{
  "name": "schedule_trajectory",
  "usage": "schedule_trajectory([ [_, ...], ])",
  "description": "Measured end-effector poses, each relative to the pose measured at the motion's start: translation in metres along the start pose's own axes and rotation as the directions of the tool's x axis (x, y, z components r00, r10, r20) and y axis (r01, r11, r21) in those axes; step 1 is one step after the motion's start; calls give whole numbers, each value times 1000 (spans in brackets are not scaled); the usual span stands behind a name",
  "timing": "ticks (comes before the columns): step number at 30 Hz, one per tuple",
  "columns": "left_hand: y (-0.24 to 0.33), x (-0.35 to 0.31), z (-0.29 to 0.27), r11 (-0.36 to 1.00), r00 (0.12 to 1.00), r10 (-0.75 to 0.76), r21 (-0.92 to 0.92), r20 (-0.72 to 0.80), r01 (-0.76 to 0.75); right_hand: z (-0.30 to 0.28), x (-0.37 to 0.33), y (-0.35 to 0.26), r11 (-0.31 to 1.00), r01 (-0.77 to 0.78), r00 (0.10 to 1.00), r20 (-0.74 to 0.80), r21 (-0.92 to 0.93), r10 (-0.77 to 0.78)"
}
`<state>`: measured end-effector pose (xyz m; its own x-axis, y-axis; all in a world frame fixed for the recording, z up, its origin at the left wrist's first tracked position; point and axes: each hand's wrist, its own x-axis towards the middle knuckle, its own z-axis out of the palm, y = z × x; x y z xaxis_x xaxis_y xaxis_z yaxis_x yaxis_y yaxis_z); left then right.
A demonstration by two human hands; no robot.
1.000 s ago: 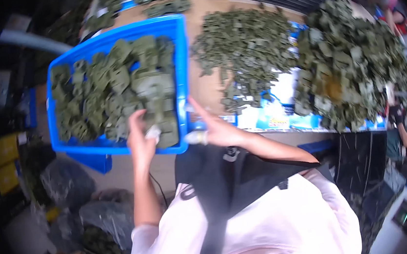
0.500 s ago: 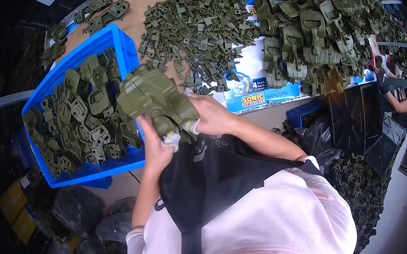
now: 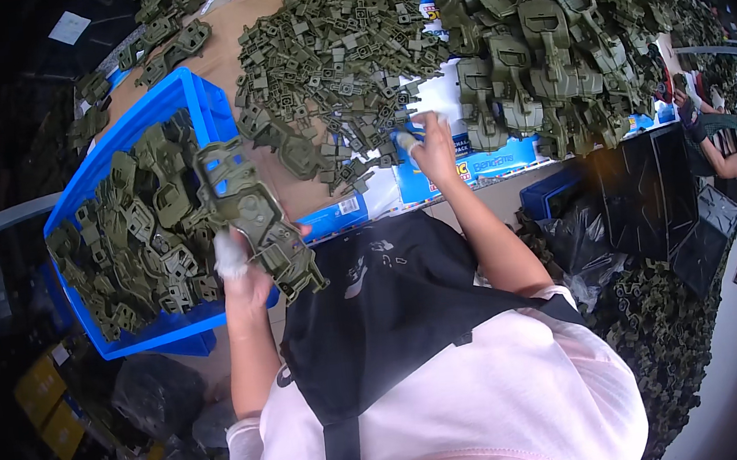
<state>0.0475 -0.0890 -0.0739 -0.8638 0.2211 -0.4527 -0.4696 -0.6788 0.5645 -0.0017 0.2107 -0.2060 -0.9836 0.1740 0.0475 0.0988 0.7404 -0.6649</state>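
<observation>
My left hand [image 3: 245, 282] grips an olive-green plastic toy vehicle body [image 3: 256, 219] beside the blue crate, its recessed, detailed side showing. A white cover wraps a fingertip of this hand. My right hand [image 3: 435, 151] is over the table's front edge, at the right fringe of a pile of small green plastic parts [image 3: 334, 51]. Its fingers are apart, with white covers on some tips, and I see nothing held in them. Another green vehicle body [image 3: 290, 149] lies by the small parts, between my hands.
At the left, a blue crate [image 3: 144, 345] holds several green bodies. A large heap of similar bodies [image 3: 547, 53] covers the table's right side. Printed blue cardboard [image 3: 504, 159] lies along the front edge. Black bins [image 3: 640, 195] and another person's arm [image 3: 725, 156] are at the right.
My right hand has let go of the vehicle body and moved right and forward to the small parts. My left hand keeps the body, now turned over and shifted left.
</observation>
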Motion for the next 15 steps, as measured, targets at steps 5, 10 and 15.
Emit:
schedule_trajectory([
  [5,-9,35,9,944,995,-93,321,45,74,8,-13,21,995,-4,1000,28,98,1],
  [10,-3,35,51,814,992,-123,575,32,83,-88,-28,-81,897,152,966,129,415,-223],
  [15,-6,40,66,739,924,-305,669,229,79,-110,-25,-108,846,511,816,225,152,-533],
])
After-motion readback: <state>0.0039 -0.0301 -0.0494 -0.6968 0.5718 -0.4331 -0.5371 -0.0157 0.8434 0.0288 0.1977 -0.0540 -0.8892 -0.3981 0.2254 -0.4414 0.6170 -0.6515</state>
